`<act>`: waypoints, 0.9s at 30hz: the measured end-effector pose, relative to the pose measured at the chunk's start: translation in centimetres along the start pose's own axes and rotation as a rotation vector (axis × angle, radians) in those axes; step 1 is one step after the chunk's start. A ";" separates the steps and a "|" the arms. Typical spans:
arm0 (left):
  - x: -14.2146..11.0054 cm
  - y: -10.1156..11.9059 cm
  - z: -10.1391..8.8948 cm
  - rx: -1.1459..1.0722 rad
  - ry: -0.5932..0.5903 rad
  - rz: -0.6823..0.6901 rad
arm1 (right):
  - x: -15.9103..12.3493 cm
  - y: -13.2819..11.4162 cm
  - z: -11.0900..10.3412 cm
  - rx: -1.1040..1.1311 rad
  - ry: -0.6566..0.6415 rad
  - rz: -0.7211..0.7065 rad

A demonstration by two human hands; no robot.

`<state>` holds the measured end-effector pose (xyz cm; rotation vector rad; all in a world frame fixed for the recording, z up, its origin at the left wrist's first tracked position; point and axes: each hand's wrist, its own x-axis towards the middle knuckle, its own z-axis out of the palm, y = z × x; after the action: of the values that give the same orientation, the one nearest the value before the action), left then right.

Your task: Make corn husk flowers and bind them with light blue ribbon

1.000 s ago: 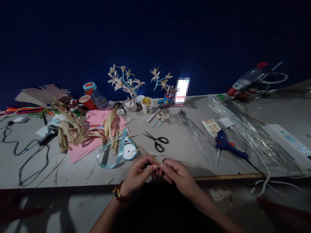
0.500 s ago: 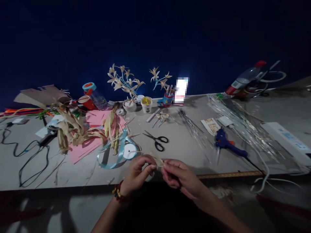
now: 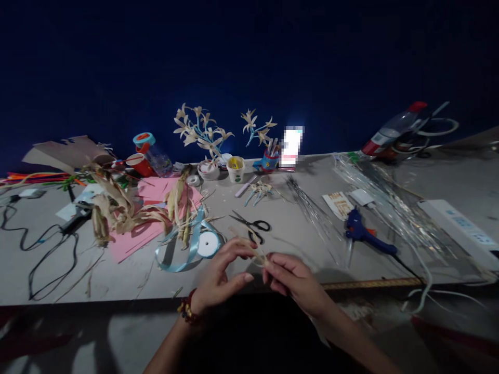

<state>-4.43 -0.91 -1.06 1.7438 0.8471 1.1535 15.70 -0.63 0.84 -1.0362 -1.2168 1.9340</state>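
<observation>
Thin pale strips of corn husk stick out of my right hand, whose thumb and fingers pinch them at one end. My left hand is open beside them, thumb apart from the fingers, with its fingertips close to the strips; whether they touch is unclear. Just beyond the hands lie black-handled scissors, partly covered by the strips and fingers. A spool of light blue ribbon rests near my left hand, its loose ribbon curling to the left.
Dried corn husks lie over pink paper at the left. Husk flowers stand at the back near a paper cup. Wires, a blue glue gun and a white power strip are on the right.
My left hand has opened, its thumb and fingers parting from their pinch near the strips. The right hand keeps its pinch, and the strips now spread up toward the scissors.
</observation>
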 end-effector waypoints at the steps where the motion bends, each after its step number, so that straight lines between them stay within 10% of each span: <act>1: 0.3 0.4 0.0 0.038 0.012 0.028 | 0.0 0.1 0.1 -0.040 -0.008 -0.016; 12: 0.4 0.8 1.3 0.022 0.085 0.029 | -0.6 -0.2 -0.1 -0.310 -0.054 -0.137; 27: -0.1 -0.3 0.7 0.034 0.051 0.070 | 0.0 -1.6 -1.7 0.349 -0.251 0.279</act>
<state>-3.83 -1.05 -1.53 1.7908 0.8461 1.2403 17.31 0.74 1.82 -0.8308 -0.8445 2.4459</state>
